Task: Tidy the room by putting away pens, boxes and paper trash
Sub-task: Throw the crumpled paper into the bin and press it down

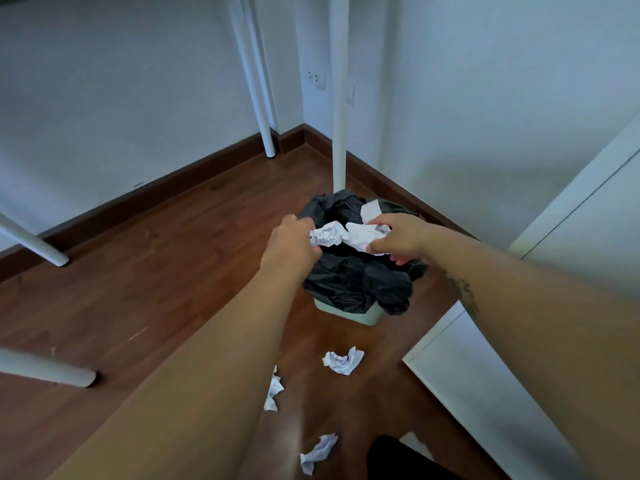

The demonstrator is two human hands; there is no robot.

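Nearest to me, three crumpled white paper scraps are lying on the brown wooden floor (pixel 156 271): one scrap by the bottom edge (pixel 317 452), one partly hidden behind my left forearm (pixel 273 389), and one just in front of the bin (pixel 343 360). A white cabinet panel (pixel 485 393) is standing to my right. Further out, I am holding both hands over a small pale bin lined with a crinkled black plastic bag (pixel 356 282). My left hand (pixel 291 244) is clenching a crumpled printed paper wad (pixel 325 235), and my right hand (pixel 401 235) is pinching a plain white crumpled sheet (pixel 363 235); the two papers seem to be touching, though blur is making that unsure. Beyond the bin, a white round table leg (pixel 338 98) is standing near the corner's white wall (pixel 485 98).
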